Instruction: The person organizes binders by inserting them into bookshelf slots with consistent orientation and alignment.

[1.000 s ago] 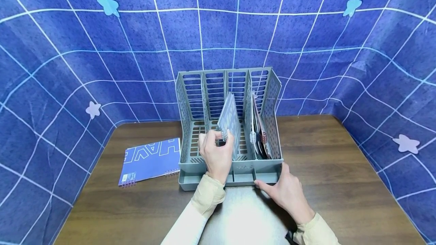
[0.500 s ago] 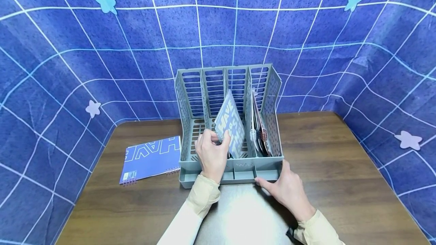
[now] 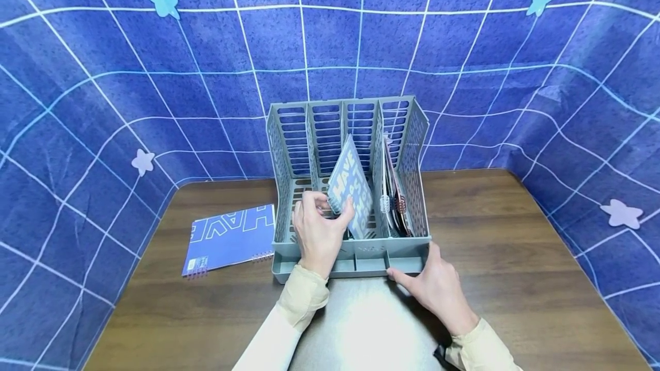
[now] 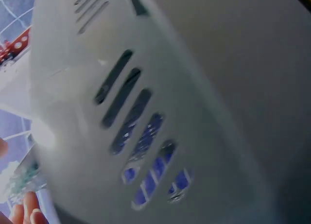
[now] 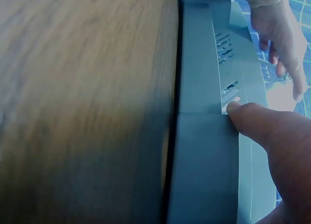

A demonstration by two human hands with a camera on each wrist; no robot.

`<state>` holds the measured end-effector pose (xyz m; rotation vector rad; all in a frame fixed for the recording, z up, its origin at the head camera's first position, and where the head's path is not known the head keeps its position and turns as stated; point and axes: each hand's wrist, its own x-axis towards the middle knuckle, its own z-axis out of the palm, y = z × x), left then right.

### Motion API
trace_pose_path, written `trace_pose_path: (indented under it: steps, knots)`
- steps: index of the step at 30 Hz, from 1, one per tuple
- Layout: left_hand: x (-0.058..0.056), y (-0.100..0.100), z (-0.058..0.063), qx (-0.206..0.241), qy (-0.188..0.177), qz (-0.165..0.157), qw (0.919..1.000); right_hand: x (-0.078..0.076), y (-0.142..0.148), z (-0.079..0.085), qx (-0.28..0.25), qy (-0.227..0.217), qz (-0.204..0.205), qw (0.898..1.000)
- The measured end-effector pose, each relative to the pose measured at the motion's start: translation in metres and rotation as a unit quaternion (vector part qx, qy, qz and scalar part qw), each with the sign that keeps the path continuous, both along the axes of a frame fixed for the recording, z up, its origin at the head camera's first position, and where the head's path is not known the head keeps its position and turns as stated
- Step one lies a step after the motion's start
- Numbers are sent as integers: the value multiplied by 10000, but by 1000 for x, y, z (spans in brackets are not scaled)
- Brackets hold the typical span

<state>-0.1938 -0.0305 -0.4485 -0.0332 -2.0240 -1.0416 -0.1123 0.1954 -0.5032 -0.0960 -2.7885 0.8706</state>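
Observation:
A grey file organizer (image 3: 370, 257) with several upright slots and a front tray stands on the table. My left hand (image 3: 319, 236) pinches the spiral-bound edge of a light-blue notebook (image 3: 356, 190) with white lettering, which leans left inside the slot second from the right. In the left wrist view, a slotted grey wall (image 4: 73, 117) fills most of the picture, and only some fingertips (image 4: 31, 209) show at the lower left. My right hand (image 3: 438, 288) grips the organizer's front right corner. Its thumb (image 5: 265, 124) presses on the tray's front rim; its other fingers are mostly hidden.
Several spiral notebooks (image 3: 394, 202) stand in the rightmost slot. A blue spiral notebook (image 3: 232, 239) lies flat on the wooden table (image 3: 495, 233) left of the organizer. Behind, a blue cloth backdrop (image 3: 216, 96) with white grid lines surrounds the table.
My left hand has shifted slightly left, tilting the light-blue notebook so that its lettered cover shows more. My right hand has kept its place on the organizer.

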Motion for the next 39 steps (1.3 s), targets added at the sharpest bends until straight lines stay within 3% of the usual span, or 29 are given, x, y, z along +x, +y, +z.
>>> trace_pose_path:
  steps: [8, 12, 18, 24, 27, 30, 35, 39]
  knots:
    - [11, -22, 31, 132, 565, -695, 9959, 0, 0, 1, 30, -39, 18, 10000]
    - [13, -39, 45, 49, 628, -931, 9937, 0, 0, 1, 27, -133, -27, 9999]
    - [15, -70, 53, -206, 501, -716, 9960, 0, 0, 1, -8, -192, -68, 9998]
    - [14, -114, 61, -350, 386, -368, 9980, 0, 0, 0, -16, -185, -80, 9998]
    - [13, -136, 56, -546, 122, -192, 9982, 0, 0, 1, -29, -184, -50, 9998]
    - [15, -153, 44, -875, -409, -87, 9953, 0, 0, 0, -29, -171, -52, 9998]
    - [18, -172, 21, -1404, -1487, -202, 9787, 0, 1, 0, 1, -72, -91, 9999]
    - [21, -186, 4, -1764, -2027, -277, 9628, 1, 0, 0, 1, -110, -109, 9999]
